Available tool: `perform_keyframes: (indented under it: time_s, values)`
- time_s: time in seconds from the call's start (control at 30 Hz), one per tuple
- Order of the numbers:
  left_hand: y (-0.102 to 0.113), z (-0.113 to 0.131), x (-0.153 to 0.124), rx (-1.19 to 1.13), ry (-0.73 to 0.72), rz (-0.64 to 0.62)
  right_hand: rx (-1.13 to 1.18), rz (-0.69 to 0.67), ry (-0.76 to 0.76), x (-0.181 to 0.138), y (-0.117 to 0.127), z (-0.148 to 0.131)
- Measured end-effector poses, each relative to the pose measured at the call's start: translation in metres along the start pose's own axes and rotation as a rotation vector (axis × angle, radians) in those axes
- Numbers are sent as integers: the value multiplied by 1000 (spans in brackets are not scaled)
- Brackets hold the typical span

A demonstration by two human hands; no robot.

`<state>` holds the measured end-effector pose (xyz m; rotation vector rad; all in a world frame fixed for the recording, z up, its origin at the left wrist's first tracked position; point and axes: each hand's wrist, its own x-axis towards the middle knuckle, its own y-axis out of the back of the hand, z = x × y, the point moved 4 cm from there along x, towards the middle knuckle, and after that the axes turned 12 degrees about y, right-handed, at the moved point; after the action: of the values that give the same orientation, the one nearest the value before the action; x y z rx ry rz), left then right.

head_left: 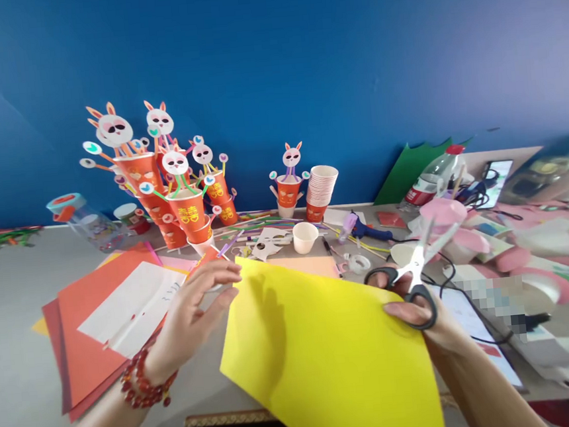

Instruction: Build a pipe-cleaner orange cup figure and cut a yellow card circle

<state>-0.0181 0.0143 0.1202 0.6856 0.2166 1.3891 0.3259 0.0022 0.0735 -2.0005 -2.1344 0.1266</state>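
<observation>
A sheet of yellow paper (336, 348) is held up in front of me, tilted, its lower end running out of view. My right hand (412, 305) has its thumb and fingers through the black handles of a pair of scissors (416, 268). The scissor blades point up and stand apart, above the sheet. That same hand also grips the sheet's upper right edge. My left hand (198, 311), wearing a red bead bracelet (142, 382), is beside the sheet's upper left corner. Its fingers and thumb are apart, with the fingertips at the paper's edge; I cannot tell whether they touch it.
Stacked red cups with rabbit figures (184, 205) stand at the back left. Orange paper sheets (89, 317) lie on the left. Behind the yellow sheet are a white cup (305, 238) and a blue glue gun (370, 229). A phone (478, 329) and pink pieces (512, 260) crowd the right.
</observation>
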Motion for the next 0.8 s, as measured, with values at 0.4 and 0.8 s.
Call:
perform_keyframes:
  time_s: [0.4,0.8]
  values:
    - [-96,-38,-74,-807,415,-156,112,515,517,-14,-35,-10]
    - [-46,-27,-35,-549,402,2,105,254,252,-2,-46,24]
